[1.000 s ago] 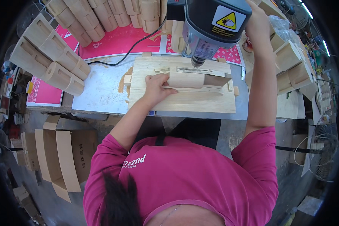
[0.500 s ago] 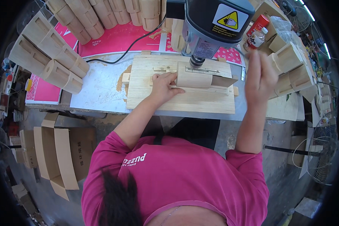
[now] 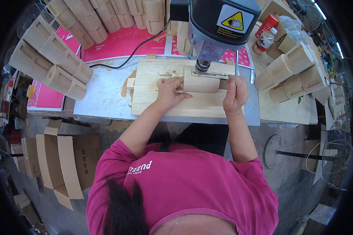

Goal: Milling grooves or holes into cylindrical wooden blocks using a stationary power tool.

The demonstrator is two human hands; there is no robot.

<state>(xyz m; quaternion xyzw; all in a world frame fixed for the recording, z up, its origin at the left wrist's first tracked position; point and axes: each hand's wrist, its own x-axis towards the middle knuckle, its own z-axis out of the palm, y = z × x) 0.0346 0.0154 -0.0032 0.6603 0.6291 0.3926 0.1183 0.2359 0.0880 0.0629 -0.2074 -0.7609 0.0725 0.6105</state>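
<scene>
A short pale wooden cylinder lies on its side on a flat wooden board, under the chuck of a drill press. A thin metal strip with a long slot lies along its top. My left hand grips the cylinder's left end, the thumb low and the fingers on top. To the right of the drill head, my right hand is closed round the lower end of the press's metal lever. The chuck hides the spot right beneath it.
Stacked wooden cylinders stand at the back and left; more lie at the right. A black cable crosses the bench. A red can and a bottle stand back right. An open cardboard box sits below left.
My right hand has come down and left onto the lever, which now points downward beside the drill head. My left hand and the cylinder have stayed in place.
</scene>
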